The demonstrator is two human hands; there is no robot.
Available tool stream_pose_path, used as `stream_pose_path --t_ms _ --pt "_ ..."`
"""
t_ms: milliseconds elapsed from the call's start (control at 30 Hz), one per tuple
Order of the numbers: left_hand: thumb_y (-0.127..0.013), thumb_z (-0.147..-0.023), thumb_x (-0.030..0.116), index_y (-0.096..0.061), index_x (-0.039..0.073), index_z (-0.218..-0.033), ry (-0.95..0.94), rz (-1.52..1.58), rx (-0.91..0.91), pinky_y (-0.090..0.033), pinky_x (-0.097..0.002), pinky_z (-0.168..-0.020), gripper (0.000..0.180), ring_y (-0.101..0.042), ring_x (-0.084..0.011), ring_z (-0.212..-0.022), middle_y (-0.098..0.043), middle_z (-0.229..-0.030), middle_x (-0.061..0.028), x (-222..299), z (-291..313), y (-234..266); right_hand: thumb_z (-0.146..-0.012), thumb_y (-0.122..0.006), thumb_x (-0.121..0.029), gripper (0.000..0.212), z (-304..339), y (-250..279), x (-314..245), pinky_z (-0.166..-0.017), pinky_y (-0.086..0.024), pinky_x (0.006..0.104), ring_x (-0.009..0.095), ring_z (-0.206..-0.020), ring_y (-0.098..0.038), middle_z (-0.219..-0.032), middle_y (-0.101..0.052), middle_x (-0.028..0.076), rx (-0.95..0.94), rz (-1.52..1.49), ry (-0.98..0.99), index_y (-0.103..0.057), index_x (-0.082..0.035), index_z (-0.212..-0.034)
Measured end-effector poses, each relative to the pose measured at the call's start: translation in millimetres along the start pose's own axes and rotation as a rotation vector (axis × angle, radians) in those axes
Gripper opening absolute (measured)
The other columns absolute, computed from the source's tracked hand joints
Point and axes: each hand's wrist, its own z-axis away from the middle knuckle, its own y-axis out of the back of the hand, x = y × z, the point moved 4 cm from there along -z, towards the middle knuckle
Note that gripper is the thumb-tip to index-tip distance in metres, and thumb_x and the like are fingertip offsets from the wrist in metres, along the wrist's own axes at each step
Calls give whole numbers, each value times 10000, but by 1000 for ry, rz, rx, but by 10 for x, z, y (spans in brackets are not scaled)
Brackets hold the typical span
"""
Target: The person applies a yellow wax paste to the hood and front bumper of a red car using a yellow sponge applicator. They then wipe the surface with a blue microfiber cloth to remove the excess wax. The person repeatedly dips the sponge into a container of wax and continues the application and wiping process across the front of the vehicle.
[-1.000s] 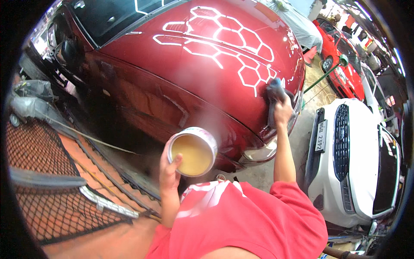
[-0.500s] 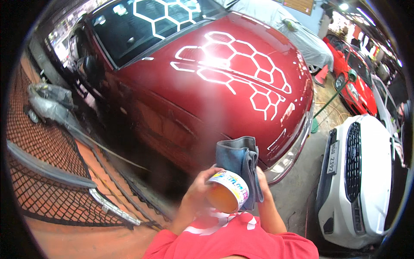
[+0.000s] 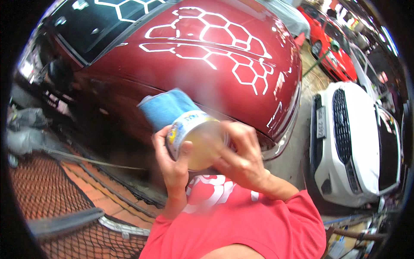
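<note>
Around the round tub (image 3: 186, 124) — left hand (image 3: 172, 163) half-curled, thumb wide.

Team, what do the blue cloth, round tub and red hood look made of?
Blue cloth: textile, perhaps microfiber; matte, softly folded.
Round tub: smooth printed wall; plastic or metal, can't tell.
Red hood: glossy painted panel, likely metal; mirrors hexagonal lights.
</note>
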Motion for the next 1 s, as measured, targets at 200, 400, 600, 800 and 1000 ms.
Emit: stream_pose_path --t_ms 200,400,600,800,1000 --pt "-807 -803 485 -422 -7 -1271 -53 46 10 -369 -344 -1012 780 -469 -180 -1127 -484 -1178 -91 59 -263 81 -711 -726 -118 472 -329 -476 -75 -794 -537 374 270 -977 -635 -1086 -596 107 3 -102 -26 -595 -69 -1162" --pt "-762 -795 592 -411 -24 -1283 -66 -17 15 -395 -342 -993 861 -486 -176 -1115 -504 -1161 -102 -47 -405 50 -702 -727 -130 333 -522 -731 161 -679 -533 362 238 -802 -634 -866 -608 60 9 -116 -40 -589 -102 -1004" --pt "-445 -989 596 -474 -21 -1370 177 440 41 -400 -433 -1070 725 -535 -276 -1234 -546 -1343 -157 -604 -542 724 -696 -911 -205 629 -327 108 399 -826 -523 349 212 -945 -629 -1086 -601 133 450 -252 -59 -500 -25 -1137" --pt "-473 -995 555 -484 -17 -1361 202 364 341 -398 -417 -1051 679 -531 -270 -1219 -554 -1312 -144 -685 -404 1818 -794 -700 -107 369 32 -65 2670 -743 -538 328 171 -821 -656 -954 -676 94 199 -17 -733 -616 -58 -1150" --pt "-484 -992 550 -456 -9 -1381 254 305 691 -396 -447 -1065 682 -511 -304 -1251 -510 -1368 -178 -677 -44 2384 -829 -727 -251 363 -1435 -1552 2334 -947 -491 445 354 -1109 -591 -1190 -613 196 -57 29 -305 -706 -114 -1165"
